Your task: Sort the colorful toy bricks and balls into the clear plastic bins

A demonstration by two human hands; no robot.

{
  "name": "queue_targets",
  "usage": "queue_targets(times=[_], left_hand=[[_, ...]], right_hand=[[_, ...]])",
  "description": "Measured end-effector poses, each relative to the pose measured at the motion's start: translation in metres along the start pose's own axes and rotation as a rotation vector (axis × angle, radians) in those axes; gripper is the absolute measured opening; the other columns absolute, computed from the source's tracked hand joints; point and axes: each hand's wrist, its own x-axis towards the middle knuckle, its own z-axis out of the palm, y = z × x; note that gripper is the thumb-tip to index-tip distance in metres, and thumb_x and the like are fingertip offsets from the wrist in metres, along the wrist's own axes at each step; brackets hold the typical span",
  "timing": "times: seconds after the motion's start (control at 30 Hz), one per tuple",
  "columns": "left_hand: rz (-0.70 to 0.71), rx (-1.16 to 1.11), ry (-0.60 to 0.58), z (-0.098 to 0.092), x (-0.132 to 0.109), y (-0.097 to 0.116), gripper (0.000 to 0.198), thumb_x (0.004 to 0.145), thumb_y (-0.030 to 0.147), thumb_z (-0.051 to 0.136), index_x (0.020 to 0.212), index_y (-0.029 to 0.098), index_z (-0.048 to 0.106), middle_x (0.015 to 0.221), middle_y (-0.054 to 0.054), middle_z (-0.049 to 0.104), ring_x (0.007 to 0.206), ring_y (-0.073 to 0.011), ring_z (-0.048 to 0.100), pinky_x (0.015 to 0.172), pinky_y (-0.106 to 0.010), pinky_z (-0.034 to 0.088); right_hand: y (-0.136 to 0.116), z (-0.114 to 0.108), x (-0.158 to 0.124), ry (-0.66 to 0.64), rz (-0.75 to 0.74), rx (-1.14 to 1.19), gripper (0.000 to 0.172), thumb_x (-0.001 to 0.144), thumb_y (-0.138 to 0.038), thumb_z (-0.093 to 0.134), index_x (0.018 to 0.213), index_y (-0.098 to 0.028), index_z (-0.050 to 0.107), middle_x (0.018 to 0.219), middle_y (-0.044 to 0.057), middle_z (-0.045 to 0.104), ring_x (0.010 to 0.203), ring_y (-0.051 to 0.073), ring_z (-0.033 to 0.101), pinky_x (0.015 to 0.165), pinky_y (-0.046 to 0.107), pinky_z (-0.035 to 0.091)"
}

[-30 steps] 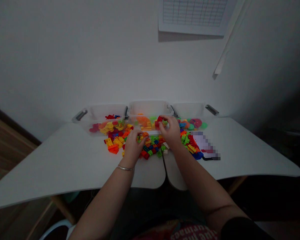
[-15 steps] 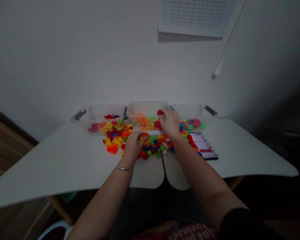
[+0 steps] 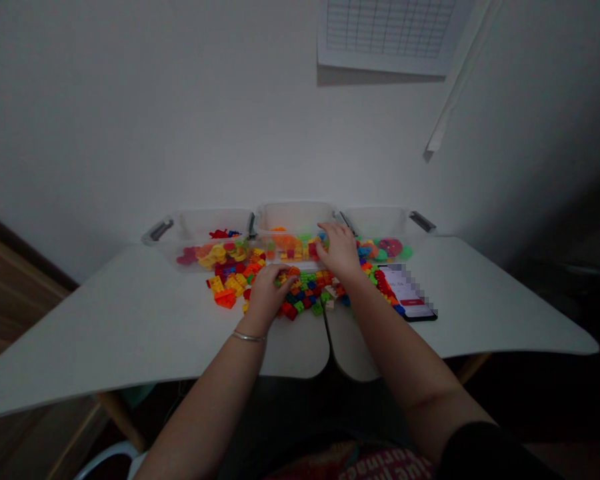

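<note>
Over the front of the middle clear plastic bin (image 3: 295, 212), my right hand (image 3: 340, 252) has its fingers apart and holds nothing. Yellow, orange, red and green pieces show through that bin's wall. My left hand (image 3: 269, 288) is low at the pile of toy building bricks (image 3: 307, 297), thumb and fingers closed around a small orange brick (image 3: 293, 271). The pile mixes red, green, blue, white and orange bricks in front of the bin. Larger yellow bricks (image 3: 234, 283) and an orange piece (image 3: 225, 298) lie left of my left hand.
A left bin (image 3: 207, 220) holds red and yellow pieces; a right bin (image 3: 377, 220) holds round coloured ones. A phone (image 3: 410, 293) lies right of the pile. The white table (image 3: 145, 327) has a notch at its front edge. Behind the bins stands a wall.
My right hand has let go of a red brick above the middle bin, and its fingers have spread. My left hand stays nearly in place with the orange brick.
</note>
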Motion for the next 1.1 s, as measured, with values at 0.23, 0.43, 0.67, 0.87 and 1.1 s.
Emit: queue_targets(times=[0.23,0.43,0.67,0.87,1.1], left_hand=[[0.047,-0.015,-0.016,-0.002,0.001,0.004,0.014,0.083,0.028,0.066,0.094,0.020,0.064,0.094,-0.006,0.070,0.092,-0.0214,0.063,0.085,-0.038,0.051],[0.067,-0.020,-0.040,-0.001,0.002,0.005,0.015,0.081,0.025,0.067,0.095,0.020,0.064,0.094,-0.005,0.069,0.090,-0.0209,0.063,0.082,-0.036,0.051],[0.098,-0.010,-0.079,0.001,0.003,0.005,0.014,0.080,0.022,0.068,0.093,0.021,0.067,0.090,-0.005,0.069,0.087,-0.0205,0.064,0.081,-0.036,0.052],[0.129,-0.006,-0.121,0.000,0.002,0.003,0.014,0.080,0.023,0.067,0.094,0.021,0.067,0.092,-0.006,0.070,0.090,-0.0210,0.064,0.084,-0.038,0.052],[0.171,-0.039,-0.105,0.000,0.002,0.002,0.016,0.080,0.018,0.067,0.095,0.021,0.066,0.094,-0.005,0.069,0.091,-0.0204,0.063,0.084,-0.037,0.052]], right_hand=[[-0.029,-0.014,-0.023,0.079,0.041,0.275,0.033,0.084,-0.024,0.049,0.115,-0.018,0.059,0.116,0.012,0.064,0.113,0.026,0.055,0.105,0.045,0.038],[-0.043,0.006,-0.068,-0.034,0.237,0.631,0.026,0.085,-0.033,0.052,0.107,-0.021,0.058,0.108,0.009,0.067,0.099,0.021,0.064,0.089,0.037,0.052],[-0.035,0.022,-0.083,-0.140,0.346,0.796,0.016,0.085,-0.037,0.053,0.093,-0.024,0.058,0.086,0.002,0.069,0.079,0.019,0.067,0.074,0.034,0.055],[-0.031,0.032,-0.083,-0.135,0.422,0.932,0.017,0.082,-0.040,0.056,0.088,-0.024,0.056,0.081,0.000,0.068,0.077,0.018,0.068,0.070,0.032,0.056],[-0.029,0.035,-0.080,-0.208,0.457,1.052,0.023,0.077,-0.045,0.060,0.085,-0.024,0.056,0.081,0.001,0.069,0.078,0.018,0.068,0.073,0.033,0.056]])
